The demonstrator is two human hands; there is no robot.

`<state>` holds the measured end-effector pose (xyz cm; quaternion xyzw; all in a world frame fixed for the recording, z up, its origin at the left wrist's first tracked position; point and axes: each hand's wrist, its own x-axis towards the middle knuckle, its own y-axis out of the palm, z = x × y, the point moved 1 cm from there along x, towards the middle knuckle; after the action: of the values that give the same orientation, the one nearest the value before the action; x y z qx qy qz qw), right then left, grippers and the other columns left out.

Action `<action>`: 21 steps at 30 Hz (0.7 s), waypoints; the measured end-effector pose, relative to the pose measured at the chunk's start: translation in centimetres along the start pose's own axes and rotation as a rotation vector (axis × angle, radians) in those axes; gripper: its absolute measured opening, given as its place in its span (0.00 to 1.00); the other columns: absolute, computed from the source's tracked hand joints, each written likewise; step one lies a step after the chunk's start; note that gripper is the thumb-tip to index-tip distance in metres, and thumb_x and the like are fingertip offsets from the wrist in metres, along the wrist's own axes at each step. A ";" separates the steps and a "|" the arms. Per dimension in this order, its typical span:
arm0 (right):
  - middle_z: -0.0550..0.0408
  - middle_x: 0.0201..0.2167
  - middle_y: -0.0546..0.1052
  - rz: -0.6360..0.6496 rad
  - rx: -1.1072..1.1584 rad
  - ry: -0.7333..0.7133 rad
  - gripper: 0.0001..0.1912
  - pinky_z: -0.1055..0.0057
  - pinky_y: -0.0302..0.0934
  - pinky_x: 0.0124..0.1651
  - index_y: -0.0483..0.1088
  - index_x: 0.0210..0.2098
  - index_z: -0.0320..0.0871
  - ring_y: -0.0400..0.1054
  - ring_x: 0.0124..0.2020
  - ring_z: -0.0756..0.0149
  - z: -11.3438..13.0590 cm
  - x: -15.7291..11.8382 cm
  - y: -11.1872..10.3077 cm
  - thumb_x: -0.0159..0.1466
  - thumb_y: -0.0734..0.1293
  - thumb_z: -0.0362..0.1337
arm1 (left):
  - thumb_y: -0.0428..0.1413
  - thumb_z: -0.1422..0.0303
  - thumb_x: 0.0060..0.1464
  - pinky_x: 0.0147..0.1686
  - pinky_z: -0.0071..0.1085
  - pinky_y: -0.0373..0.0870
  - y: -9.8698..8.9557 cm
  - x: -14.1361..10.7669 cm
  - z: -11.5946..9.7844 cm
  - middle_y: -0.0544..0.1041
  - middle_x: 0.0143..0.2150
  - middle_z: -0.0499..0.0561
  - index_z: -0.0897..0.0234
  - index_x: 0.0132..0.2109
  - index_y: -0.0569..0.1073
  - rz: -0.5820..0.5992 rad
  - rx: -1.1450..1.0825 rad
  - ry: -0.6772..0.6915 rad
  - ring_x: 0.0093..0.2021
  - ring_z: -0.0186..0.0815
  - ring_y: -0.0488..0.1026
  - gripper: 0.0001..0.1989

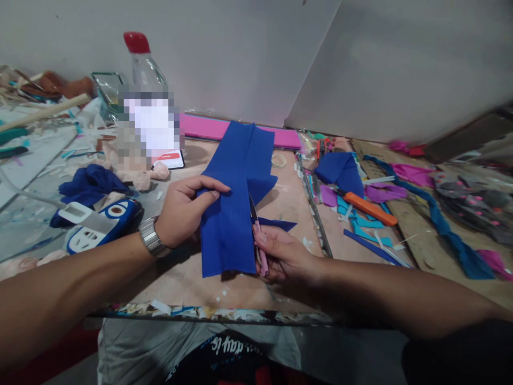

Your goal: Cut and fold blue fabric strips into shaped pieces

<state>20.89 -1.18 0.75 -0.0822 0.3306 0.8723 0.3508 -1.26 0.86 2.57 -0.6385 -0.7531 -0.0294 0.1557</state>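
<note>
A long piece of blue fabric (228,230) lies over the middle of the work surface, its far part spread toward the wall. My left hand (186,208), with a metal watch on the wrist, pinches the fabric's left side between thumb and fingers. My right hand (284,254) is closed around small scissors with pink handles (262,259). Their dark blades point away from me and lie at the fabric's right edge. A narrow pointed blue strip (280,223) sticks out to the right, just beyond my right hand.
Behind the fabric lies a pink strip (200,127). A lit phone (156,128) and a red-capped bottle (148,67) stand at the back left. A blue-white device (100,224) is left. An orange cutter (371,208) lies among scraps at right.
</note>
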 end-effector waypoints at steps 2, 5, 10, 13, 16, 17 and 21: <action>0.63 0.18 0.74 0.005 0.010 -0.003 0.28 0.81 0.39 0.13 0.67 0.34 0.42 0.52 0.10 0.81 -0.1 0.0 0.0 0.59 0.77 0.59 | 0.60 0.72 0.54 0.44 0.32 0.76 0.0 -0.1 -0.1 0.86 0.39 0.50 0.60 0.37 0.86 0.013 0.018 0.023 0.39 0.37 0.80 0.09; 0.66 0.16 0.70 0.025 0.022 -0.024 0.27 0.81 0.38 0.13 0.67 0.34 0.42 0.49 0.10 0.81 -0.2 -0.1 0.0 0.61 0.75 0.59 | 0.59 0.72 0.55 0.41 0.31 0.77 0.1 -0.3 -0.2 0.86 0.38 0.50 0.61 0.38 0.86 0.032 0.045 0.061 0.38 0.37 0.81 0.10; 0.67 0.17 0.69 -0.009 0.006 -0.034 0.27 0.80 0.39 0.14 0.67 0.35 0.42 0.48 0.11 0.81 -0.2 -0.2 0.3 0.61 0.75 0.59 | 0.59 0.73 0.55 0.38 0.29 0.76 0.1 -0.4 -0.5 0.87 0.37 0.50 0.61 0.38 0.87 0.027 0.072 0.086 0.36 0.36 0.81 0.10; 0.67 0.16 0.68 -0.031 -0.007 -0.055 0.27 0.79 0.39 0.14 0.66 0.34 0.42 0.48 0.11 0.80 -0.1 -0.3 0.5 0.61 0.75 0.59 | 0.59 0.72 0.55 0.36 0.29 0.76 0.1 -0.4 -0.6 0.86 0.36 0.51 0.61 0.38 0.87 0.001 0.079 0.082 0.35 0.36 0.80 0.10; 0.68 0.15 0.67 -0.034 -0.002 -0.078 0.26 0.79 0.38 0.14 0.65 0.34 0.43 0.46 0.10 0.81 0.0 -0.3 0.5 0.62 0.74 0.59 | 0.59 0.72 0.54 0.35 0.29 0.75 0.1 -0.4 -0.7 0.86 0.36 0.51 0.61 0.38 0.87 -0.031 0.090 0.080 0.34 0.36 0.80 0.10; 0.68 0.15 0.67 -0.029 -0.001 -0.078 0.26 0.80 0.39 0.14 0.65 0.34 0.43 0.46 0.10 0.82 0.1 -0.2 0.5 0.62 0.74 0.59 | 0.59 0.71 0.54 0.35 0.29 0.75 0.1 -0.5 -0.7 0.86 0.36 0.51 0.61 0.38 0.87 -0.035 0.094 0.079 0.34 0.35 0.80 0.10; 0.66 0.16 0.69 -0.004 -0.012 -0.047 0.28 0.81 0.40 0.13 0.65 0.33 0.43 0.48 0.10 0.81 0.1 -0.1 0.4 0.60 0.75 0.60 | 0.59 0.71 0.54 0.35 0.29 0.75 0.1 -0.5 -0.7 0.87 0.37 0.51 0.62 0.38 0.87 -0.038 0.089 0.083 0.34 0.35 0.80 0.10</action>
<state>20.68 -1.42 1.05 -0.0645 0.3166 0.8753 0.3599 -0.99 0.20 3.11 -0.6146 -0.7586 -0.0255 0.2145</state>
